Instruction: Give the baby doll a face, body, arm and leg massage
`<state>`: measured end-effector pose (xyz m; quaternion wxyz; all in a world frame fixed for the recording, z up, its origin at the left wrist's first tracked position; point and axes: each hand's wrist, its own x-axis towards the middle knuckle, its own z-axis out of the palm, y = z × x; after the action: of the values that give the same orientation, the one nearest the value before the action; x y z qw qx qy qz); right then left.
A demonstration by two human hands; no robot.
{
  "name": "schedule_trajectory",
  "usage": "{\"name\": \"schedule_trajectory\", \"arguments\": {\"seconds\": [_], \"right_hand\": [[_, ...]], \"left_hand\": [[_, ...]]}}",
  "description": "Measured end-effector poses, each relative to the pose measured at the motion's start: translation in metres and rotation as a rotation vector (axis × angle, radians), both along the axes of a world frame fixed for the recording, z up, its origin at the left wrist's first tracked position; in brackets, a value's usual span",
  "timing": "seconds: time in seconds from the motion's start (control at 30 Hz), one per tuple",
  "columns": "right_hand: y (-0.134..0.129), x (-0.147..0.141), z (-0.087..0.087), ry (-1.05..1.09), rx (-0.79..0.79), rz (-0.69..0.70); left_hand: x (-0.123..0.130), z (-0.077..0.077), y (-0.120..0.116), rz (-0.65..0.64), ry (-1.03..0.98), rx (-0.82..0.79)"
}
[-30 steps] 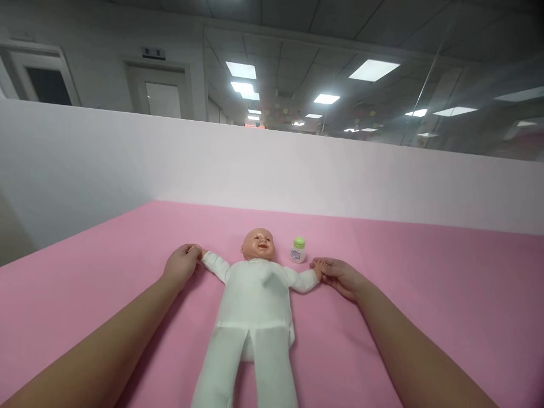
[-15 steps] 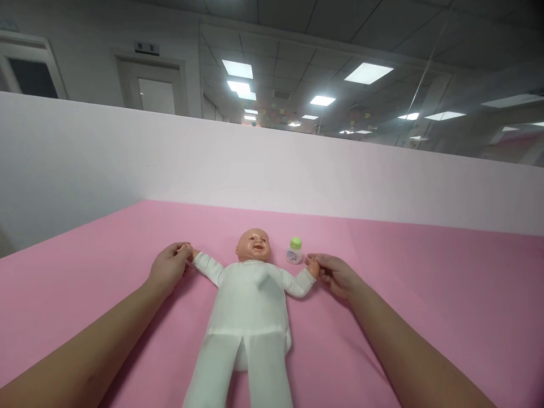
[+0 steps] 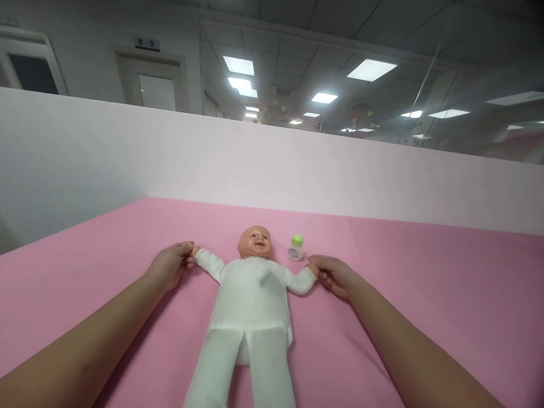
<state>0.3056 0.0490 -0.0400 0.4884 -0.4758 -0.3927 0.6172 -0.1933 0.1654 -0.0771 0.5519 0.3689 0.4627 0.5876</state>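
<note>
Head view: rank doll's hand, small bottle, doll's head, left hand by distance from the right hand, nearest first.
From the right hand:
1. Doll's hand, in its fingers.
2. Small bottle, just beyond, beside the head.
3. Doll's head, centre.
4. Left hand, far side of the doll.

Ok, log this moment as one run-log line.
left hand: grips doll's hand | right hand: grips doll's other hand | doll: face up, arms spread, on pink mat | small bottle: upright beside doll's head
</note>
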Motion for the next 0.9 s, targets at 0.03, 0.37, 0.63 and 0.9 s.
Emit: {"name": "schedule_trajectory", "arguments": {"seconds": [0.03,0.37,0.63,0.9], "right_hand": [[0.0,-0.001,0.0,-0.016,0.013,-0.004],[0.008,-0.002,-0.011,-0.154,0.053,-0.131],[0.004,0.012,-0.009,-0.137,0.011,-0.03],[-0.002,0.013,-0.005,-0.192,0.058,0.128]], "left_hand": [[0.0,-0.001,0.0,0.0,0.008,0.008],[0.0,-0.002,0.0,0.027,0.103,0.003],[-0.002,-0.002,-0.003,-0.032,0.047,0.003],[-0.004,0.004,-0.007,-0.088,0.072,0.011]]}}
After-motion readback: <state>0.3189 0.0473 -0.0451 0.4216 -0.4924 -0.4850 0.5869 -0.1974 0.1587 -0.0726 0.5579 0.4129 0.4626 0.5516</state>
